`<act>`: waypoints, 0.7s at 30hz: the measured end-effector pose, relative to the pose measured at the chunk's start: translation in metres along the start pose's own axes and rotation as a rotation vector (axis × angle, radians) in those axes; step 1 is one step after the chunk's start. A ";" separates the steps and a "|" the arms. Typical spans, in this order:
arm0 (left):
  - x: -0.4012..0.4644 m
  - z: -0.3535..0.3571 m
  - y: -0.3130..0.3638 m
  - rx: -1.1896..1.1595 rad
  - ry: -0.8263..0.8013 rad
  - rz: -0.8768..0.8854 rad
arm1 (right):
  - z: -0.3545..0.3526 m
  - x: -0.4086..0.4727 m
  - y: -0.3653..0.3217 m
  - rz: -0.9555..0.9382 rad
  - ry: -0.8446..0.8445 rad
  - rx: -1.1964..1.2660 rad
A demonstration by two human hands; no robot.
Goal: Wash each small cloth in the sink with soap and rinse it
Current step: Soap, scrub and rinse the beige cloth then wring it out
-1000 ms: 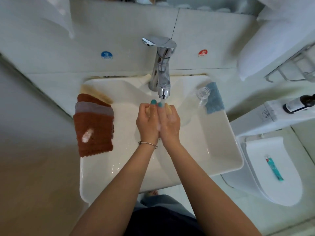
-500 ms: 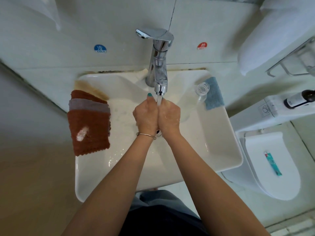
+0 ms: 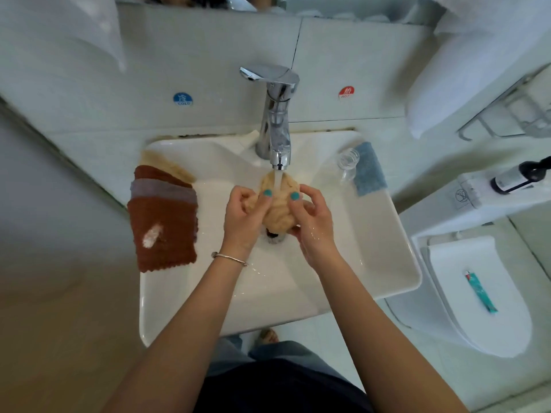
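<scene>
Beige cloth, bunched into a wad, held under the running tap above the drain, inside the sink. Left hand grips its left side with curled fingers; right hand grips its right side likewise. Change: half a second ago both hands were pressed together over the cloth, hiding it almost wholly; now they have parted and the wad is exposed to the stream. Judged meaning: scrubbing gives way to rinsing of this piece. Pending stock: brown cloth with a white smear, a grey one and a further beige one stacked over the left rim, apparently unwashed. Blue cloth lies on the right rim, beside a clear bottle. Legible writing: blue sticker reads "COLD"; red sticker reads "HOT", each with a character above. Dark bottle at right carries a label too small to read.
</scene>
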State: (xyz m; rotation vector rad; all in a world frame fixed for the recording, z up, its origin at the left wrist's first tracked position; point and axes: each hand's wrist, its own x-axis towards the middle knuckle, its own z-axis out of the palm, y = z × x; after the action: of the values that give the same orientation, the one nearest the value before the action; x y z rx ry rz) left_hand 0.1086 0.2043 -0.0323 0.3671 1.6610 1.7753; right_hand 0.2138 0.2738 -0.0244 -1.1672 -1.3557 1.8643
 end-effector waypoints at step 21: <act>0.001 -0.017 -0.002 -0.029 -0.032 -0.162 | 0.017 0.008 -0.011 0.062 -0.174 -0.144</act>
State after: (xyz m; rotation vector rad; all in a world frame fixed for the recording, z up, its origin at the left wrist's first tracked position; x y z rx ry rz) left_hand 0.0973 0.1917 -0.0371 0.2397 1.5943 1.6639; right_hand 0.1942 0.2763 -0.0146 -1.1503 -1.5883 1.9785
